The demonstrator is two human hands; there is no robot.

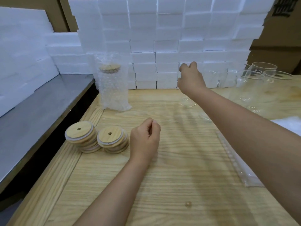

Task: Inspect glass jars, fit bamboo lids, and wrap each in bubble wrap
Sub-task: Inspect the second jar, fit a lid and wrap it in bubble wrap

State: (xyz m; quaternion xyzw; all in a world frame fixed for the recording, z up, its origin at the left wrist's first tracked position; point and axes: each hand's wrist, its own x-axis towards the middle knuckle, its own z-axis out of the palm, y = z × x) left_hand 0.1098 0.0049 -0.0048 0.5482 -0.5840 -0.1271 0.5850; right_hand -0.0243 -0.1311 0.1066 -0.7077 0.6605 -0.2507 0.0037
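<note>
Reaching right grip (189, 77): stretched to the far middle of the desk (162, 185), fingers hooked over the mouth of a bare glass jar (187, 101) that stands upright just in front of the foam blocks (162, 38); it appears to grasp the rim
Left grip (145, 136): resting on the desk just beside the lids, fingers curled in, thumb against forefinger; whether it pinches the edge of the clear film or nothing at all cannot be told
Finished work: one wrapped jar (113, 90), bamboo lid fitted, sleeved in bubble wrap, upright at the far left edge of the desk and well apart from the jar in hand
Bamboo lid stacks (81, 132): two leaning piles side by side near the left edge, each top lid showing a centre hole; many left unused
Waiting jars (263, 69): clear, unlidded, grouped at the far right; their number is hard to tell through the glass
Bubble-wrap sheet (237, 162): lying flat on the desk beneath the right forearm, nothing on it yet
Stage, as judged: early; one jar complete, a second only being taken up for inspection, with lid and wrap yet to come, and the right-hand group untouched
Surroundings: steel surface (40, 111) at left, cardboard boxes behind the foam
</note>
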